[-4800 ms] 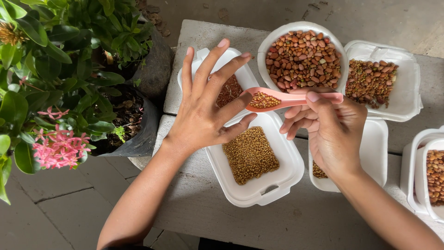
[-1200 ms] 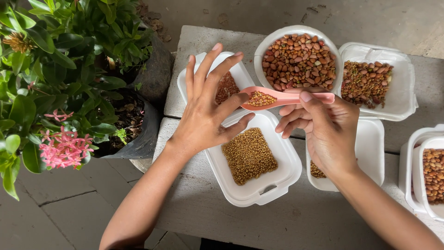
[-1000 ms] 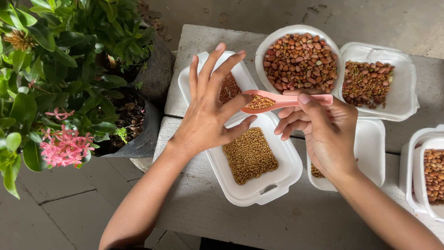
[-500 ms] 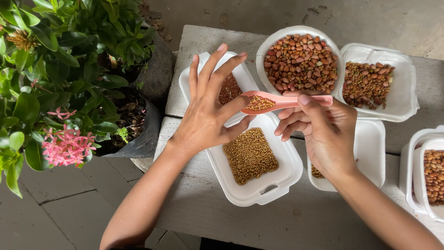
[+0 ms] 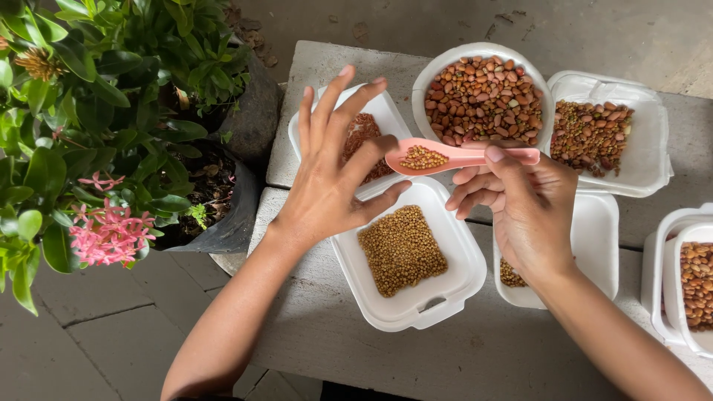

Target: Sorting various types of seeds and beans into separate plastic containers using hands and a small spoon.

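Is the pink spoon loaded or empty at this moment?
Loaded. The pink spoon, held level in the right hand, has a small heap of yellow-brown grains in its bowl, beside the left hand's fingers.

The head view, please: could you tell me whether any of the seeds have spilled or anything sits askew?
Nothing stands out. The pink spoon in the right hand is level, its seeds inside, and the white trays keep theirs.

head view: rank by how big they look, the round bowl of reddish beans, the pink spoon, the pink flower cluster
1. Round bowl of reddish beans, clearly largest.
2. Pink spoon and pink flower cluster look about alike; the flowers sit nearer the camera, so no ranking between them.
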